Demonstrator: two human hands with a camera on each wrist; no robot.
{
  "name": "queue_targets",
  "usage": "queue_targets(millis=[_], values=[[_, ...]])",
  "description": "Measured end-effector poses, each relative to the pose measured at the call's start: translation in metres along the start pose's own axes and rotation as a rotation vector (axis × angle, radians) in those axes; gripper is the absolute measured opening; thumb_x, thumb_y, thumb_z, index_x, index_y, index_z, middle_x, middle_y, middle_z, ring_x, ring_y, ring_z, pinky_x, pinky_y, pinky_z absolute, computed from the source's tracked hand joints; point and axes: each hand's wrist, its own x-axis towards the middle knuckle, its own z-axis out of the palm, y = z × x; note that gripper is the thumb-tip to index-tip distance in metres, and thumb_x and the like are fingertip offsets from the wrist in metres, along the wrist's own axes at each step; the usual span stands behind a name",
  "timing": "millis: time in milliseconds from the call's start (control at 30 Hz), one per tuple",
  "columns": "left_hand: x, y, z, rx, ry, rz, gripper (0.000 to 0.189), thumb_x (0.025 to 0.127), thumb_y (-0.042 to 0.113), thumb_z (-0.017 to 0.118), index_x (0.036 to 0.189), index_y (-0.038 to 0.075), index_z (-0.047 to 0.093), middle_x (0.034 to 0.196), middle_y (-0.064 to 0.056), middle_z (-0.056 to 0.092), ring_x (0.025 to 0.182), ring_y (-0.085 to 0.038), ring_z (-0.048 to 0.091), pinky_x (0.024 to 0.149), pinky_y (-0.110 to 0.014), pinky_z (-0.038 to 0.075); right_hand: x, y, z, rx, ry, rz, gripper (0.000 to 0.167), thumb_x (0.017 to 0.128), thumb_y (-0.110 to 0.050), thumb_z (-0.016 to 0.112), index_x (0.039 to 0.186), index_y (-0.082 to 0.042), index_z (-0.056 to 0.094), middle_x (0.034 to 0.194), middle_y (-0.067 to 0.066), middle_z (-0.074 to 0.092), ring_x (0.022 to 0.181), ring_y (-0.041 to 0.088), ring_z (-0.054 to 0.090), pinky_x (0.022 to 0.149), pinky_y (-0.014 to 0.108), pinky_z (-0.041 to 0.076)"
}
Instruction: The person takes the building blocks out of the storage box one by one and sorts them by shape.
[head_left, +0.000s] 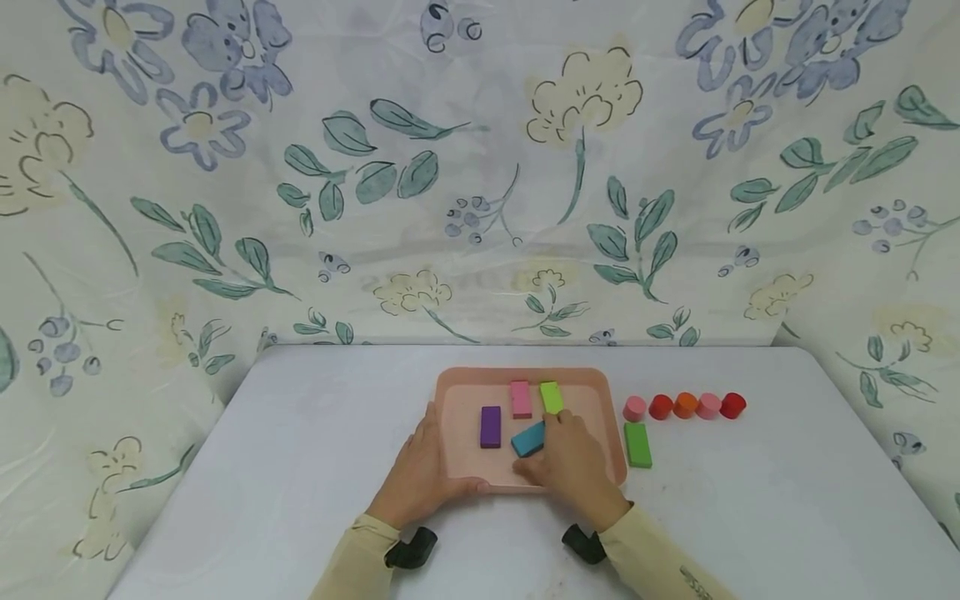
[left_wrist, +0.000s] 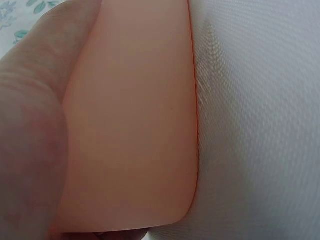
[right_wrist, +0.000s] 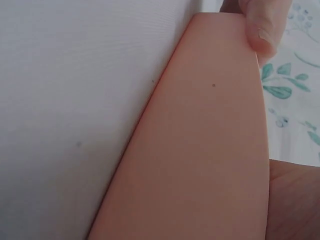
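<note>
A shallow peach-pink tray (head_left: 465, 379) lies on the table. My left hand (head_left: 420, 475) holds its near left corner, fingers along the left side and thumb at the front rim. In the left wrist view the tray's front wall (left_wrist: 135, 115) fills the middle. Inside the tray, my right hand (head_left: 573, 458) pinches a blue rectangular block (head_left: 528, 440), its right end hidden by the fingers. A purple block (head_left: 491, 427), a pink block (head_left: 521, 399) and a lime-green block (head_left: 551, 397) lie around it. The right wrist view shows the tray wall (right_wrist: 200, 135) and the left thumb (right_wrist: 262, 37).
Right of the tray lies a green block (head_left: 638, 445). Behind it runs a row of several small cylinders, among them a pink cylinder (head_left: 634, 408), an orange cylinder (head_left: 686, 406) and a red cylinder (head_left: 733, 406). A floral cloth (head_left: 480, 250) hangs behind the white table (head_left: 337, 417).
</note>
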Motion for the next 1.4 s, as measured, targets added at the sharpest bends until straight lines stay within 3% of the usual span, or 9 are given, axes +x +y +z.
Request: queue_targets(millis=[333, 733, 1067, 1400], values=[[-0.002, 0.001, -0.001, 0.011, -0.010, -0.009, 0.138, 0.069, 0.061, 0.085, 0.157, -0.008, 0.005, 0.162, -0.027, 0.021, 0.143, -0.045, 0.033, 0.115, -0.058, 0.030, 0.000, -0.003, 0.001, -0.028, 0.018, -0.049, 0.074, 0.075, -0.044, 0.088, 0.123, 0.005, 0.060, 0.104, 0.015, 0.056, 0.087, 0.023, 0.053, 0.079, 0.040, 0.060], [0.001, 0.000, 0.000, 0.040, -0.009, 0.011, 0.139, 0.069, 0.063, 0.084, 0.156, -0.010, 0.005, 0.161, -0.029, 0.021, 0.144, -0.043, 0.032, 0.116, -0.057, 0.029, -0.002, 0.000, 0.000, -0.034, 0.052, -0.083, 0.074, 0.076, -0.042, 0.088, 0.131, -0.002, 0.060, 0.111, 0.017, 0.059, 0.091, 0.025, 0.054, 0.081, 0.043, 0.060], [0.000, 0.000, 0.000, 0.018, -0.008, 0.000, 0.139, 0.068, 0.062, 0.085, 0.157, -0.008, 0.004, 0.162, -0.027, 0.020, 0.145, -0.043, 0.031, 0.116, -0.058, 0.029, -0.004, -0.001, -0.009, -0.005, 0.017, -0.075, 0.074, 0.078, -0.041, 0.086, 0.138, -0.007, 0.059, 0.113, 0.016, 0.058, 0.092, 0.024, 0.054, 0.081, 0.041, 0.059], [0.000, 0.000, -0.001, 0.014, -0.015, -0.013, 0.139, 0.068, 0.062, 0.085, 0.157, -0.008, 0.004, 0.163, -0.026, 0.019, 0.145, -0.043, 0.031, 0.116, -0.058, 0.028, -0.009, 0.006, -0.019, 0.006, 0.041, -0.097, 0.071, 0.078, -0.037, 0.086, 0.138, -0.010, 0.060, 0.117, 0.016, 0.059, 0.095, 0.026, 0.056, 0.082, 0.043, 0.060]])
